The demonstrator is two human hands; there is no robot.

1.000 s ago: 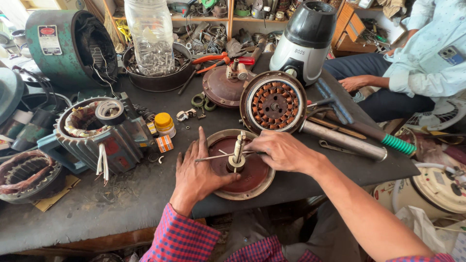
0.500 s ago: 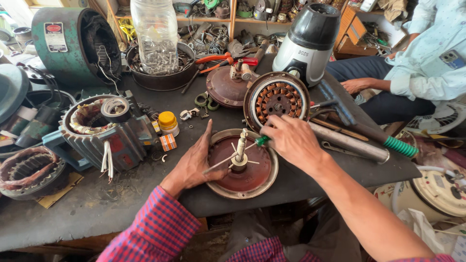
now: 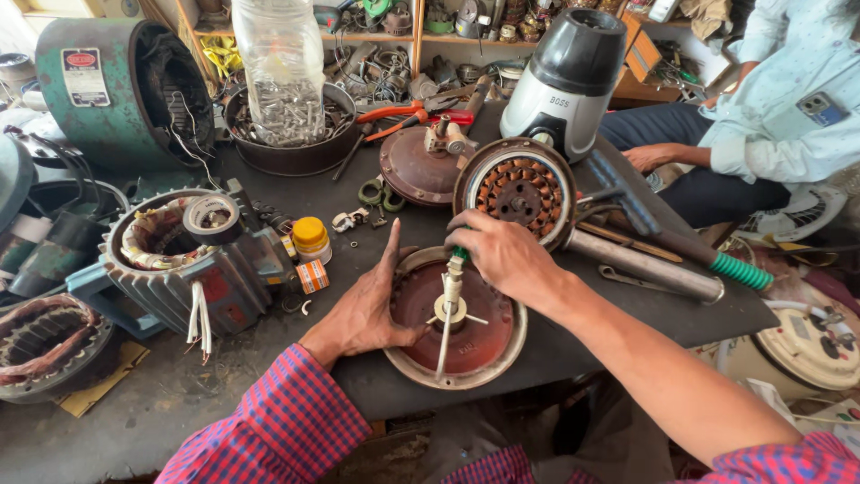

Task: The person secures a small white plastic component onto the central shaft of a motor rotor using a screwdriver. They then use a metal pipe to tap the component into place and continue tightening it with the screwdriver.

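Note:
A round reddish-brown fan motor cover point(image 3: 412, 354) with a silver rim lies at the bench's near edge, a white shaft point(image 3: 451, 291) standing up from its middle. My left hand point(image 3: 367, 309) lies flat on the cover's left rim, fingers spread. My right hand point(image 3: 502, 255) hovers over the cover's upper right, closed on a green-handled tool point(image 3: 460, 254) whose tip meets the shaft. Just behind my right hand leans a wound stator point(image 3: 520, 190) with copper coils in a round housing.
A grey finned motor body point(image 3: 193, 260) sits left, with a small yellow-capped bottle point(image 3: 312, 237) beside it. Behind are a second brown cover point(image 3: 421, 166), a blender base point(image 3: 566, 76), a bowl with a plastic bottle point(image 3: 282, 72) and a metal pipe point(image 3: 640, 264). Another person point(image 3: 779, 116) sits at far right.
My right hand has risen from the centre of the cover toward its upper right and now grips the green-handled tool. The thin wires it held across the shaft are gone.

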